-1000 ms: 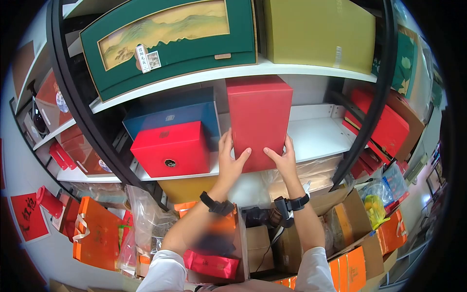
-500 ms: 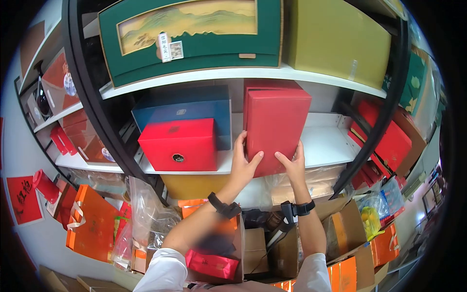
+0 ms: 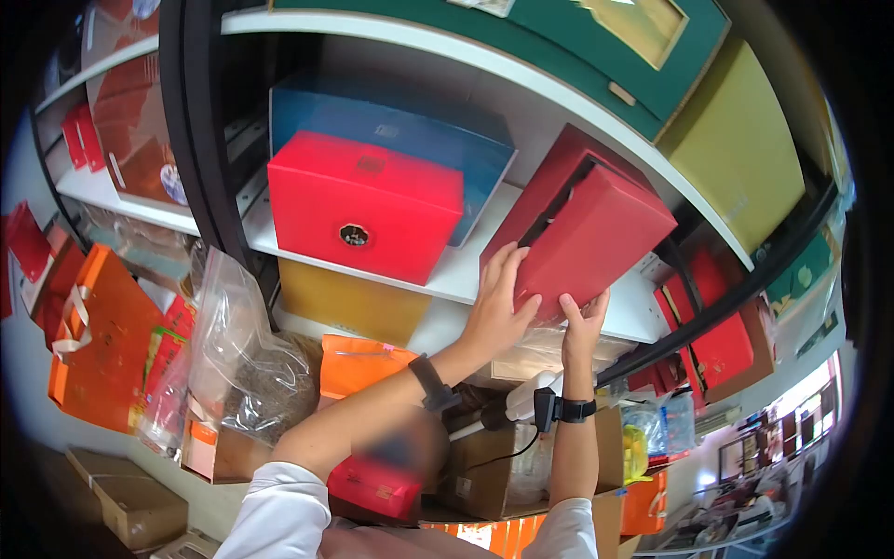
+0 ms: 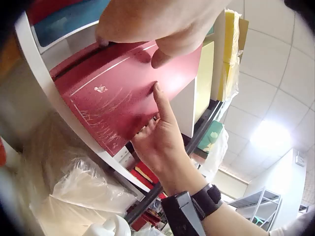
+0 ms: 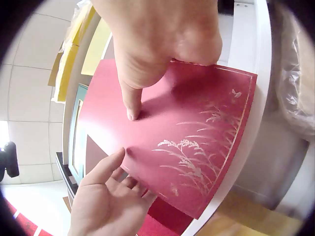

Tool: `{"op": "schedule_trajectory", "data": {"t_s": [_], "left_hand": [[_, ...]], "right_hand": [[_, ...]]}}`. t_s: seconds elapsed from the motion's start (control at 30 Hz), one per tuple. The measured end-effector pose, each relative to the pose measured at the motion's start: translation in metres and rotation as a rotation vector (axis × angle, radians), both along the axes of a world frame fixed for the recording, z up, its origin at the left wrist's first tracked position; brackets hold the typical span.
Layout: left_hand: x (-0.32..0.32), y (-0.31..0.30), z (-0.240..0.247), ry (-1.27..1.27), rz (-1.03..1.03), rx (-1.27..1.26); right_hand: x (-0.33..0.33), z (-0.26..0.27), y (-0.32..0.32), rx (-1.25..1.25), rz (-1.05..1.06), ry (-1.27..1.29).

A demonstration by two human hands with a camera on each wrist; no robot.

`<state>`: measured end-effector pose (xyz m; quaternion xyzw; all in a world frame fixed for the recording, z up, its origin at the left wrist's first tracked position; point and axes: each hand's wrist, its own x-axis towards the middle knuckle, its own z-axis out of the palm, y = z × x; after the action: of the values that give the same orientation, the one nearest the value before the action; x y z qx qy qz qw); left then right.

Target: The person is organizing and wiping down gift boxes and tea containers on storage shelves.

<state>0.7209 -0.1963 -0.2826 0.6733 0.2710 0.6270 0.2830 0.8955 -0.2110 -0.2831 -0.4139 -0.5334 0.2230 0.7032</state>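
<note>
A dark red box [image 3: 601,238] stands tilted on the middle shelf, its front part pulled partly away from the rear, with a dark gap along the left and top edges. My left hand [image 3: 498,303] grips its lower left side, the thumb on the front face. On the lower right side, my right hand [image 3: 583,328] holds the box with its thumb also on the front. Fine pale grass drawings show on that front face [image 5: 187,142] in the right wrist view. In the left wrist view, the right hand's fingers [image 4: 142,129] curl round the box's edge.
A bright red box [image 3: 363,205] and a larger blue box [image 3: 400,121] stand left on the same shelf [image 3: 372,275]. Black posts [image 3: 200,149] frame the shelving. Above is a green box [image 3: 577,65]. Below are open cartons, an orange bag [image 3: 102,340] and clear plastic [image 3: 242,335].
The view has swung and tilted, so the shelf now slants. The dark red box has turned, and the gap between its front and rear parts has widened. Both hands keep their hold.
</note>
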Motion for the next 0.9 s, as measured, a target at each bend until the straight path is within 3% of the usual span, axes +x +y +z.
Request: {"op": "schedule_trajectory", "data": {"t_s": [0.47, 0.9], "left_hand": [[-0.002, -0.01, -0.015, -0.033, -0.05, 0.044], [-0.006, -0.004, -0.014, 0.051, 0.078, 0.052]], "right_hand": [[0.022, -0.014, 0.005, 0.064, 0.11, -0.039], [0.003, -0.007, 0.004, 0.038, 0.0, -0.011]]}}
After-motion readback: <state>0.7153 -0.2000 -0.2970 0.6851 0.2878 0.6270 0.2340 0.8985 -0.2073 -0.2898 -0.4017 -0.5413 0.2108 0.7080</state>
